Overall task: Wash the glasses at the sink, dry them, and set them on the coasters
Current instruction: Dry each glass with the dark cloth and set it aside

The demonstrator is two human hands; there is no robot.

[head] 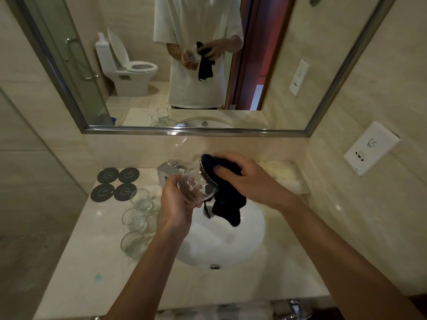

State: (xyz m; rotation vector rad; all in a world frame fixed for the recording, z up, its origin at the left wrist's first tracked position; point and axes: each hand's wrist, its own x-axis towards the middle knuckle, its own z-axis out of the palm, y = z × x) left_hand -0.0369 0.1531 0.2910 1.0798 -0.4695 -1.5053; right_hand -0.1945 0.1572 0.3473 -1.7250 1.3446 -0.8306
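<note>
Head view, over the sink (242,232): the left hand (174,204) has its grip curled round a clear stemless glass (195,185), holding it tilted on its side above the basin, mouth facing right. The right hand (251,179) pinches a dark cloth (225,197) and presses it into the mouth of the glass, fingers bunched against the fabric; the loose end of the cloth hangs down over the basin. Behind the glass sits the chrome faucet (167,173). On the marble tabletop (97,262), left of the sink, three more clear glasses (136,224) stand close together in a line running toward the camera. Just beyond them, four round dark coasters (116,184) lie in a two-by-two block, touching or nearly so, with nothing on them. A folded pale towel (284,175) rests at the back right of the tabletop. The mirror (184,65) above reflects a white T-shirt, both hands with glass and cloth, and a toilet behind.
</note>
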